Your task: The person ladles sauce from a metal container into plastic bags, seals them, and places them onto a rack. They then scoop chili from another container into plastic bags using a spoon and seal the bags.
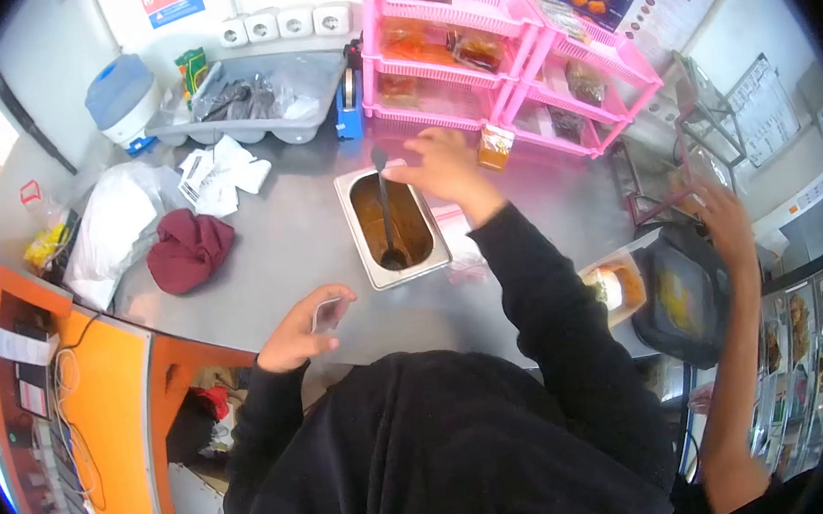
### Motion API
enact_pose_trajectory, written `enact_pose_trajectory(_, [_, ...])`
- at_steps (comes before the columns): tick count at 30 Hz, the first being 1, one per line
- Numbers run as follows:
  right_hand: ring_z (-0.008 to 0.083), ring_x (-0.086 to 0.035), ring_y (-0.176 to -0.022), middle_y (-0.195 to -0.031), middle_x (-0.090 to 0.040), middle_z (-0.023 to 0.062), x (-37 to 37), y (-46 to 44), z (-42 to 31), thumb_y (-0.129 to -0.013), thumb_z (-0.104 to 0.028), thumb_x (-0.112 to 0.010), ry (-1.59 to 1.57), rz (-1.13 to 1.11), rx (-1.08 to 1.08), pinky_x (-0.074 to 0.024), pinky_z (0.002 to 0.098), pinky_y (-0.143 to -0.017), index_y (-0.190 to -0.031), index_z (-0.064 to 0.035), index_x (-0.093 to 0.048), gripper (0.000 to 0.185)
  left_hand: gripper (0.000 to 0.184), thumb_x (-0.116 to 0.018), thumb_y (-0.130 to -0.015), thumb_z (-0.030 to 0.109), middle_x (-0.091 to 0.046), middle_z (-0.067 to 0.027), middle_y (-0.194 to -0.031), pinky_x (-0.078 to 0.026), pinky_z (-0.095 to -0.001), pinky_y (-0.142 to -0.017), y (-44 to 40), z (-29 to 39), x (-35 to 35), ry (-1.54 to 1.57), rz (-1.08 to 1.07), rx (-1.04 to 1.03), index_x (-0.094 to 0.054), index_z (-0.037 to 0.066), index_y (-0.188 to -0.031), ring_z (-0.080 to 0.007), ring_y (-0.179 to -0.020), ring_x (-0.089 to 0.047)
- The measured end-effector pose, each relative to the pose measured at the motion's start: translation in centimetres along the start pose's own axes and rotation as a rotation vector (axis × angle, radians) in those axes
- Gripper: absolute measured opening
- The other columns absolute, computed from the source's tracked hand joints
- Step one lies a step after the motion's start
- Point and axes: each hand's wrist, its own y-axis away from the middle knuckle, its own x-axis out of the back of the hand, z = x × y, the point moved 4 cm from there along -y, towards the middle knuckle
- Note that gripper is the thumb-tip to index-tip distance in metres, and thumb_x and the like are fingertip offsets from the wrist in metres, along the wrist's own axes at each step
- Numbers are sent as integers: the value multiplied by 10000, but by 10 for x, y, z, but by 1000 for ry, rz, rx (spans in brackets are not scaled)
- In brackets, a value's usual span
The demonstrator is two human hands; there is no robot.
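My left hand is curled at the front of the counter around a small, thin, clear-looking plastic piece; its exact kind does not show. My right hand reaches over the far right corner of a steel food pan, fingers apart. Its thumb is close to the dark handle of a ladle; whether they touch I cannot tell. The ladle stands in the pan with its bowl end in brown sauce. Just beyond my right hand is a small packet of orange-brown sauce.
Pink racks of packets and a grey tray line the back. A maroon cloth and white bag lie left. To the right are a food box, a black container and another person's hand.
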Motion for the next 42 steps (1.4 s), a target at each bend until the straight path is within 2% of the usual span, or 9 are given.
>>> enact_pose_trajectory(4, [332,-300,-1157,-1229,-414,158,-38,-30,-2,-642,-492,-621,194,-377,-171,-238,560,-899,-1033,-108,-614,548,590,-649,-566,106,-404,-19,-951,-293,-257,-872,13,7,19,-49,79,24,-425,46,-1109,-137,-932,-388])
enact_pose_trajectory(8, [316,-363,-1110,-1146,-493,123,-36,-23,1,-680,-457,-604,100,-159,-18,-300,515,-820,-919,-107,-630,425,613,-673,-572,79,-419,-34,-1018,-275,-271,-915,16,7,44,-124,153,-21,-414,46,-1126,-161,-1004,-395])
enact_pose_trajectory(14, [298,-530,-832,-798,-598,106,-12,37,-13,-764,-394,-542,-114,-436,173,-325,465,-795,-871,-131,-615,293,694,-682,-596,69,-420,-55,-1103,-258,-311,-959,-2,-3,61,-152,253,-46,-380,35,-1221,-199,-1102,-382])
enact_pose_trajectory(18, [281,-532,-797,-830,-620,91,12,42,-14,-799,-279,-539,-413,-274,46,-391,370,-736,-845,-122,-625,185,724,-690,-607,77,-418,-64,-1102,-267,-341,-956,-18,-19,64,-65,218,-84,-361,33,-1252,-211,-1097,-383])
enact_pose_trajectory(19, [280,-520,-764,-820,-622,84,10,39,-13,-796,-242,-549,-274,-184,227,-400,353,-714,-850,-110,-639,169,720,-689,-613,78,-416,-65,-1104,-270,-341,-953,-22,-23,63,-53,204,-75,-361,34,-1252,-209,-1092,-384])
enact_pose_trajectory(26, [189,-496,-764,-788,-610,74,-13,36,-2,-810,-218,-565,-304,-288,67,-393,291,-715,-879,-82,-649,174,661,-682,-646,76,-403,-62,-1118,-289,-324,-934,-40,-30,58,15,143,-2,-367,43,-1226,-184,-1070,-377])
enact_pose_trajectory(29, [128,-510,-718,-762,-590,50,-20,45,15,-832,-192,-537,-670,-444,-186,-402,255,-678,-880,-28,-625,192,645,-684,-653,79,-400,-61,-1123,-290,-314,-929,-43,-25,56,34,179,15,-359,45,-1209,-174,-1078,-365])
enact_pose_trajectory(32, [95,-511,-686,-739,-574,19,-21,57,19,-847,-162,-509,-747,-512,-138,-408,237,-654,-875,4,-606,195,670,-693,-654,83,-385,-65,-1143,-271,-310,-941,-48,-27,56,17,207,-33,-331,56,-1217,-168,-1090,-347])
enact_pose_trajectory(42, [116,-386,-506,-559,-440,15,-12,94,64,-877,-277,-479,-1434,255,-645,-319,248,-510,-767,-30,-539,277,820,-728,-649,167,-316,-90,-1191,-202,-357,-987,-71,-10,54,-232,250,-308,-193,65,-1262,-209,-1139,-292])
